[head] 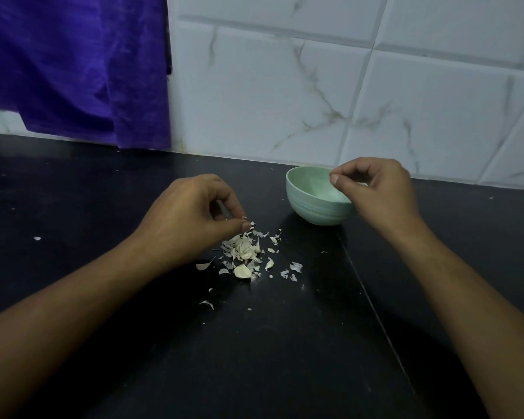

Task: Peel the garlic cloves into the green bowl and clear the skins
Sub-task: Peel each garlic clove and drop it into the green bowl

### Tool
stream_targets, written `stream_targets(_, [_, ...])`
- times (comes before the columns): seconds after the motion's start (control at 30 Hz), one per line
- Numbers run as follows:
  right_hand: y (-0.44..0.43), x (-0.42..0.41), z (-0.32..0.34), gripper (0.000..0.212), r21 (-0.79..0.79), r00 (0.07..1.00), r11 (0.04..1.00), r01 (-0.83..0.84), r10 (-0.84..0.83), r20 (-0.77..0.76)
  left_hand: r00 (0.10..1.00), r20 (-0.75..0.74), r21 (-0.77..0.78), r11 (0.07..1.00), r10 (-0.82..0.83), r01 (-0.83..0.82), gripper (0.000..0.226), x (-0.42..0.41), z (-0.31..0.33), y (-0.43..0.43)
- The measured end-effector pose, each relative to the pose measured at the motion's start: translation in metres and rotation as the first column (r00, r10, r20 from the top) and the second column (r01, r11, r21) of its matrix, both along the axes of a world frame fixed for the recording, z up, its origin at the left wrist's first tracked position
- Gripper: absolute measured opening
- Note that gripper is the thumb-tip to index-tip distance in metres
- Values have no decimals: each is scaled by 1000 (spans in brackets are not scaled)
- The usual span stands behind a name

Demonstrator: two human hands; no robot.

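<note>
Left hand (191, 213): grip curled, fingertips touching the garlic pile (244, 252) at mid-tabletop (103, 192); cannot tell whether it holds a skin. Right hand (372, 192): grip curled, thumb to forefinger, nothing visible in it, over the bowl (312, 207) near the tabletop's back edge.

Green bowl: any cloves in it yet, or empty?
Looks empty: the bowl shows bare green inside, no cloves. The right hand hides its right part, so cannot tell there.
</note>
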State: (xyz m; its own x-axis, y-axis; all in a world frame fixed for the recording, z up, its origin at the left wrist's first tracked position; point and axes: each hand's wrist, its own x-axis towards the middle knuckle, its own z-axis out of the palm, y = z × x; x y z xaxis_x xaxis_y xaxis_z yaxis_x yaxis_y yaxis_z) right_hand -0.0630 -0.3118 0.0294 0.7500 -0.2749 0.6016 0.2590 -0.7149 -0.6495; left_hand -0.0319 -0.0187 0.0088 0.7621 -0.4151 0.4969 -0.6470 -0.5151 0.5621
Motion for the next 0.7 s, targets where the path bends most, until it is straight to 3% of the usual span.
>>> stream_targets(0.13, [1, -1, 1, 9, 25, 998, 1000, 18, -20, 52, 1000, -14, -13, 1000, 7, -7, 20, -2, 1, -1])
stream_targets(0.27, [19, -12, 8, 7, 37, 980, 991, -127, 119, 161, 1000, -5, 10, 1000, 7, -7, 33, -3, 2, 0])
stream_targets(0.37, [43, -22, 7, 5, 58, 917, 916, -396, 398, -22, 1000, 1, 14, 1000, 7, -7, 52, 0, 1, -1])
stream_targets(0.43, [56, -25, 0, 2, 53, 827, 848, -528, 527, -195, 999, -33, 26, 999, -28, 29, 41, 2, 0, -1])
stream_targets(0.5, [64, -25, -11, 7, 59, 742, 795, -604, 588, -323, 997, -50, 42, 997, -59, 61, 22, 4, -1, -1])
stream_targets(0.57, [69, -25, -18, 11, 75, 671, 758, -648, 616, -413, 998, -31, 33, 998, -52, 53, 17, 4, -2, -1])
stream_targets(0.7, [78, -26, -28, 22, 8, 635, 729, -685, 601, -485, 999, -1, 0, 999, 40, -40, 6, 3, 1, 2])
